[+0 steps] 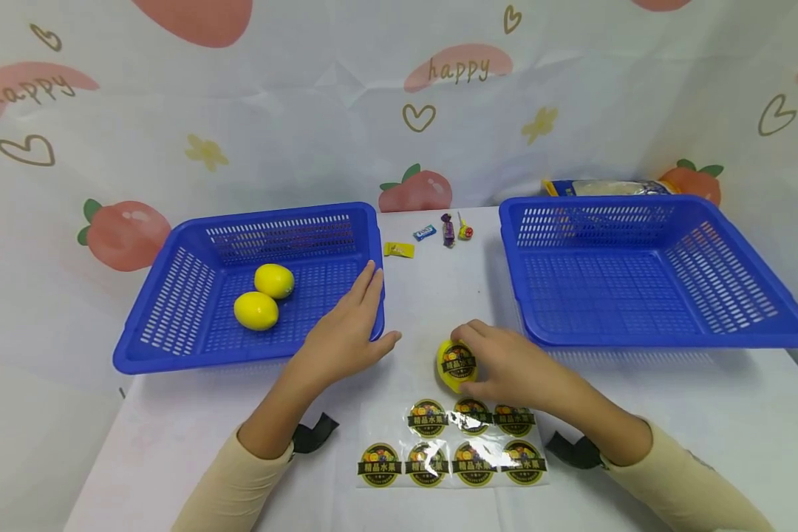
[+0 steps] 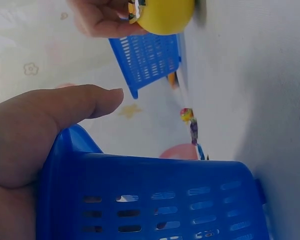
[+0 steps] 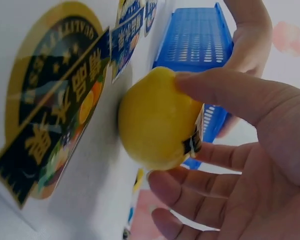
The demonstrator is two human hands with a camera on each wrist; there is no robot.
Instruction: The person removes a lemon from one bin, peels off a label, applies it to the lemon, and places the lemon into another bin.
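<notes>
Lemon (image 1: 455,367), label (image 1: 459,360) toward the head camera, long axis running roughly top to bottom of frame, pinched in the right hand (image 1: 509,365)'s grip, left hand (image 1: 344,336) straight-fingered

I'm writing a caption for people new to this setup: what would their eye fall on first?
Probably the bright yellow lemons, two of them, inside the blue left basket, with a blue right basket opposite. Near the lower middle, the right hand holds a labelled lemon just beyond a sheet of round labels. Behind, red fruit prints stand out on the white backdrop.
</notes>
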